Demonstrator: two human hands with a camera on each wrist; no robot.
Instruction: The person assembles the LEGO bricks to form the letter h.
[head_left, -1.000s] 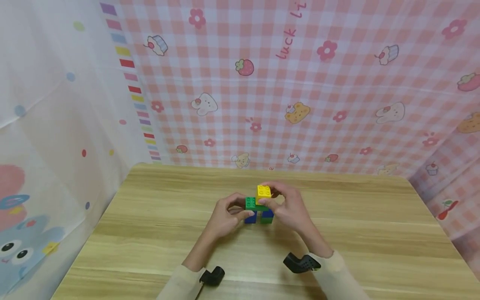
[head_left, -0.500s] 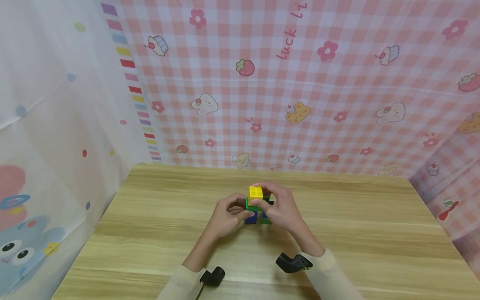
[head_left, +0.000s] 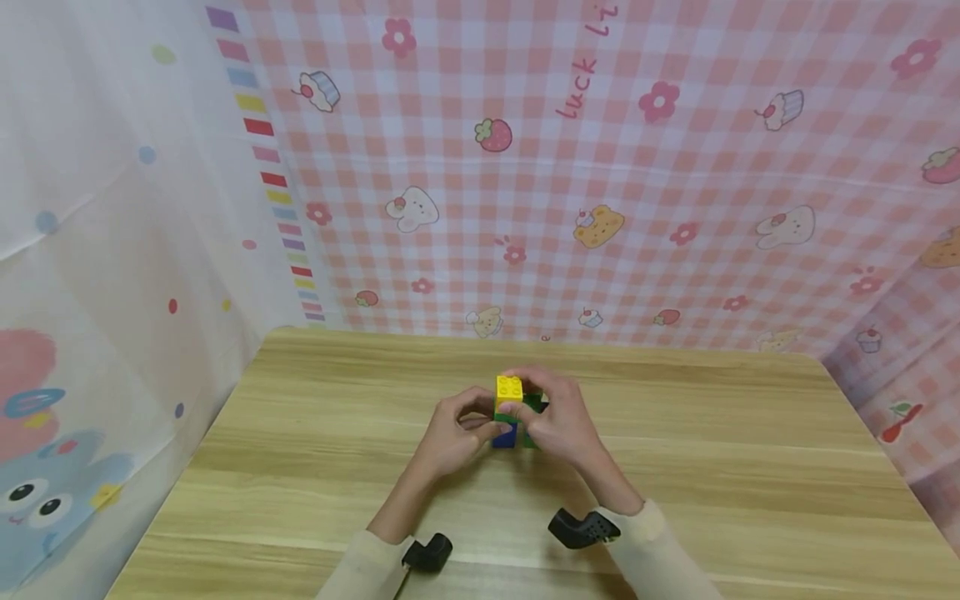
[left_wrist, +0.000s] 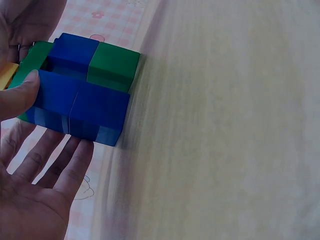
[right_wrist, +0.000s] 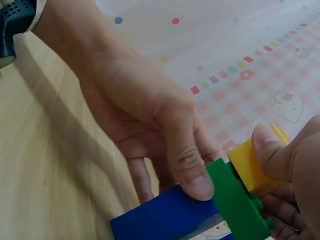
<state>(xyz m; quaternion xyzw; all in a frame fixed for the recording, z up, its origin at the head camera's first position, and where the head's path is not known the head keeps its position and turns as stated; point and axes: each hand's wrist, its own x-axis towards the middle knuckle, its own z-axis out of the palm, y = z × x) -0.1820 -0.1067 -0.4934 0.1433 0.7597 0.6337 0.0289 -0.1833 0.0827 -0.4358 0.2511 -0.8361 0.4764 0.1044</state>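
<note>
A small arch of toy building bricks stands on the table, one leg of two blue bricks (left_wrist: 99,112), the other a blue brick (left_wrist: 75,50) above a green brick (left_wrist: 115,62). A longer green brick (right_wrist: 240,205) bridges the tops. My left hand (head_left: 447,437) grips the all-blue leg near its top, thumb on one face and fingers on the opposite side. My right hand (head_left: 564,417) pinches a yellow brick (head_left: 509,387) at the left end of the green bridge, thumb on its near face. In the head view this hand hides much of the right leg.
The wood-grain table (head_left: 300,467) extends around the bricks on all sides. Behind it hangs a pink checked cloth (head_left: 465,183), with a white dotted curtain (head_left: 112,250) at left. Black wrist cameras (head_left: 429,553) sit on both cream sleeves.
The right hand has carried the yellow brick left along the green bridge and slightly down, to above the blue leg. The left hand has kept its grip on the arch.
</note>
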